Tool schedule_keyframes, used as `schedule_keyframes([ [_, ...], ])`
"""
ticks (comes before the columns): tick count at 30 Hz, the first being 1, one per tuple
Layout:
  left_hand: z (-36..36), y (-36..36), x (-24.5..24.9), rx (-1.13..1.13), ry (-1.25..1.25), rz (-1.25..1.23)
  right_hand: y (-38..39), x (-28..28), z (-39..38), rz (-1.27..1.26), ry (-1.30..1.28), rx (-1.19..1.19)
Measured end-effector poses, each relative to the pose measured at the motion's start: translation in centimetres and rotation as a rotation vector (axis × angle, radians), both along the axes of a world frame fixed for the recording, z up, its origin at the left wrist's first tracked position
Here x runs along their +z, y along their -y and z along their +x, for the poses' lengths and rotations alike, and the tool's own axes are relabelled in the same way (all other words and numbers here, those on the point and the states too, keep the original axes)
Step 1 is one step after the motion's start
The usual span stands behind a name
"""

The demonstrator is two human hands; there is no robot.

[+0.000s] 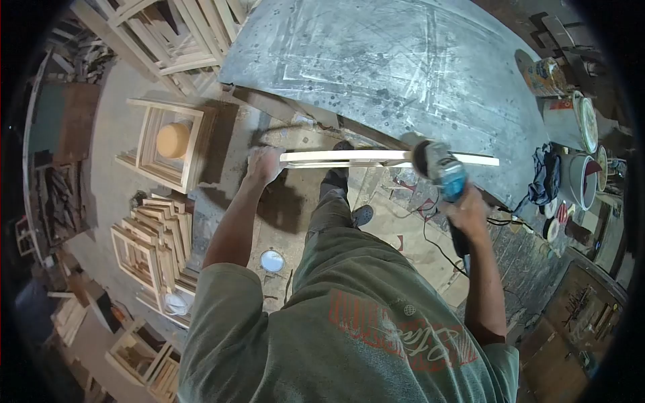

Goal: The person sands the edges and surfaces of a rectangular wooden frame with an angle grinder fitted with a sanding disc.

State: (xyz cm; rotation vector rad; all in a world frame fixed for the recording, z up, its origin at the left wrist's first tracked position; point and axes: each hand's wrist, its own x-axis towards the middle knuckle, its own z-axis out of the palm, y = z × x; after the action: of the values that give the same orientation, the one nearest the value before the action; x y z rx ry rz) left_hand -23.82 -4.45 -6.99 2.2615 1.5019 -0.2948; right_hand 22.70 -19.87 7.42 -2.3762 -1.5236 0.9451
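Note:
A pale wooden frame (336, 156) is seen edge-on, its right end over the dusty grey worktable (376, 60). My left hand (265, 164) is closed around the frame's left end and looks slightly blurred. In my right hand (469, 211) is a blue angle grinder (450, 180), gripped by its body with the fingers wrapped round it. The grinder's round disc (422, 158) overlaps the upper edge of the frame, right of its middle. A black power cord trails down from the tool near my right forearm.
Wooden frames (144, 252) stand stacked at the left, and a frame stack (195, 148) nearby carries a round tan object (173, 140). Buckets (570, 124) and a dark cloth (543, 176) lie to the right. A white round lid-like thing (272, 260) is on the floor beside my legs.

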Motion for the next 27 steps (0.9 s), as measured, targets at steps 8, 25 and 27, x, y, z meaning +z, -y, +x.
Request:
schedule_keyframes([
  [8, 0.2, 0.2, 0.8, 0.007, -0.045, -0.029, -4.8, -0.9, -13.1, -0.019, 0.032, 0.483],
  [25, -3.4, 2.5, 5.2, -0.030, 0.042, 0.175, 14.0, 0.9, 11.9, 0.514, -0.361, -0.617],
  [27, -4.6, 2.3, 11.7, -0.013, 0.055, 0.200, 16.4, 4.7, 11.9, 0.700, -0.324, -0.799],
])
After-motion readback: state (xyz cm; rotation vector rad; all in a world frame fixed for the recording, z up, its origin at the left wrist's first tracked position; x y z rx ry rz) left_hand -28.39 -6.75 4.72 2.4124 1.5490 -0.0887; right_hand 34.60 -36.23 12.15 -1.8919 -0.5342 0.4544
